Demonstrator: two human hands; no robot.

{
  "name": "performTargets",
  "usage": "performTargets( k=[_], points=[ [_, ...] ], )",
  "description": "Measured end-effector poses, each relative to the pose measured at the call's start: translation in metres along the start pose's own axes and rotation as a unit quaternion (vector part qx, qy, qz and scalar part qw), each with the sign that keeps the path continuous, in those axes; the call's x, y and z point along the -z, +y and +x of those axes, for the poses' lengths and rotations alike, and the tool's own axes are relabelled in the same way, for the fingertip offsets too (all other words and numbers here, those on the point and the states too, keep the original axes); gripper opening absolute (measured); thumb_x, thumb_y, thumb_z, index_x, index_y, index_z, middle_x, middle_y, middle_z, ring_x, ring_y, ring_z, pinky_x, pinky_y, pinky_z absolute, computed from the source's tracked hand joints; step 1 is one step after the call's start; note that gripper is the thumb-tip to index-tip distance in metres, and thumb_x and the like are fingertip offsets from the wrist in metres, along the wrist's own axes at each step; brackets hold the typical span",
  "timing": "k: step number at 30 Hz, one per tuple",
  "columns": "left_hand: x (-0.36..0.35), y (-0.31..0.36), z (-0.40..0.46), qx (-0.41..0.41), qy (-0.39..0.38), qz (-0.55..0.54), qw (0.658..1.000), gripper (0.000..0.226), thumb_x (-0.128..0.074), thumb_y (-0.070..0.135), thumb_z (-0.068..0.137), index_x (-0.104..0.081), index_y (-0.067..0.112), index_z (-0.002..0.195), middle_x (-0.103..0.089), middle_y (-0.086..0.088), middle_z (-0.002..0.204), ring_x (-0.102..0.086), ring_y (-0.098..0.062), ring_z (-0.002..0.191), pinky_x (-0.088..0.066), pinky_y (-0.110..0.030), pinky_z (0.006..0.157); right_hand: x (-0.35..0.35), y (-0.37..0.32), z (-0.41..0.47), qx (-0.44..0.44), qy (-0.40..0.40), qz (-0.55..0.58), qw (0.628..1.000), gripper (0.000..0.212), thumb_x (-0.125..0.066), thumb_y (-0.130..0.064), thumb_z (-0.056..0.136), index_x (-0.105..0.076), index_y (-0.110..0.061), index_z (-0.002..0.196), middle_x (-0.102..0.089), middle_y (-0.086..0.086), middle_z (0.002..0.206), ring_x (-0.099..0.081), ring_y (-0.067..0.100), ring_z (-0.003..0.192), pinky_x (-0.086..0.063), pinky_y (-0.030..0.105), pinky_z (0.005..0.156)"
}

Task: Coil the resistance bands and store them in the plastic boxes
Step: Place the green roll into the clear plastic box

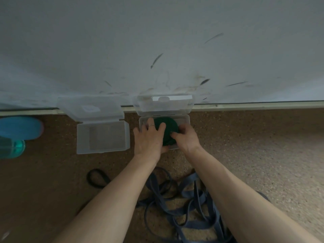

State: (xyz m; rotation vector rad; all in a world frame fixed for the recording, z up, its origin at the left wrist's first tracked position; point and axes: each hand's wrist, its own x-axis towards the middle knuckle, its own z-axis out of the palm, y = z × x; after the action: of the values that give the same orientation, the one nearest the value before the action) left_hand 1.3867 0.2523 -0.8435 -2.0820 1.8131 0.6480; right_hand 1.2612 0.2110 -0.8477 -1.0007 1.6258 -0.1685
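We're at the floor [245, 146] w/ both hands in the right box [186, 118], which sits against the wall [157, 41], lid [164, 106] open and tipped back on the far side. The green coil [166, 125] lies inside that box, filling most of it. Left hand [149, 137] lies flat over the coil's left part, fingers spread, grip wide, ring on one finger. Right hand [185, 137] is at the coil's right-near edge w/ fingers curled onto it; grip narrow, pinching the band's rim as far as we can tell. Left box [102, 137] stands just beside, open too, nothing visible in it, its lid [91, 107] leaning on the wall. Near us, betw. the forearms, a loose tangle of blue bands [185, 199] sprawls on the floor. A black band [97, 178] lies near-left of it. Far left edge: a teal bottle [12, 148], blurred.
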Motion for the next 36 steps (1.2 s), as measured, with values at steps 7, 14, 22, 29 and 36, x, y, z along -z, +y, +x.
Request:
performTargets(
  k=[7, 14, 22, 29, 36],
  points=[
    [-0.002, -0.007, 0.001, -0.016, -0.007, -0.03, 0.999, 0.072, -0.067, 0.065, 0.085, -0.033, 0.032, 0.139, -0.032, -0.016, 0.148, -0.044, -0.039, 0.129, -0.039, -0.052, 0.104, -0.005, 0.007, -0.009, 0.026, 0.035, 0.029, 0.999, 0.032, -0.06, -0.015, 0.103, -0.06, -0.013, 0.135, -0.066, 0.007, 0.13, -0.062, 0.024, 0.122, -0.049, 0.029, 0.092],
    [0.019, -0.038, 0.01, -0.103, -0.078, -0.033, 0.991, 0.052, -0.058, 0.073, 0.084, -0.038, 0.036, 0.116, -0.037, -0.011, 0.138, -0.044, -0.036, 0.123, -0.039, -0.046, 0.104, -0.004, 0.007, -0.01, 0.048, 0.04, -0.01, 0.998, 0.031, -0.057, -0.016, 0.105, -0.061, -0.012, 0.136, -0.067, 0.007, 0.131, -0.062, 0.023, 0.123, -0.048, 0.026, 0.091],
    [0.014, -0.007, 0.007, -0.102, 0.02, 0.119, 0.987, 0.066, -0.054, 0.066, 0.092, -0.038, 0.031, 0.146, -0.037, -0.018, 0.152, -0.034, -0.039, 0.139, -0.026, -0.052, 0.115, -0.012, -0.002, -0.009, 0.101, 0.054, -0.271, 0.956, 0.035, -0.045, -0.018, 0.108, -0.053, -0.004, 0.139, -0.051, 0.016, 0.145, -0.056, 0.029, 0.127, -0.049, 0.035, 0.099],
    [0.013, 0.006, 0.001, -0.101, -0.031, 0.034, 0.994, 0.058, -0.059, 0.031, 0.099, -0.033, 0.018, 0.148, -0.032, -0.02, 0.151, -0.041, -0.039, 0.132, -0.049, -0.044, 0.091, -0.008, -0.003, -0.01, 0.124, 0.045, -0.214, 0.968, 0.042, -0.053, -0.008, 0.102, -0.05, -0.009, 0.145, -0.052, 0.016, 0.144, -0.057, 0.032, 0.127, -0.051, 0.041, 0.106],
    [0.011, -0.012, 0.01, -0.16, -0.052, 0.068, 0.983, 0.062, -0.061, 0.043, 0.098, -0.035, 0.014, 0.147, -0.036, -0.017, 0.152, -0.046, -0.034, 0.131, -0.055, -0.043, 0.088, -0.01, -0.005, -0.007, 0.126, 0.029, -0.246, 0.961, 0.04, -0.055, -0.013, 0.104, -0.051, -0.008, 0.143, -0.055, 0.015, 0.143, -0.058, 0.031, 0.127, -0.053, 0.044, 0.105]
  ],
)
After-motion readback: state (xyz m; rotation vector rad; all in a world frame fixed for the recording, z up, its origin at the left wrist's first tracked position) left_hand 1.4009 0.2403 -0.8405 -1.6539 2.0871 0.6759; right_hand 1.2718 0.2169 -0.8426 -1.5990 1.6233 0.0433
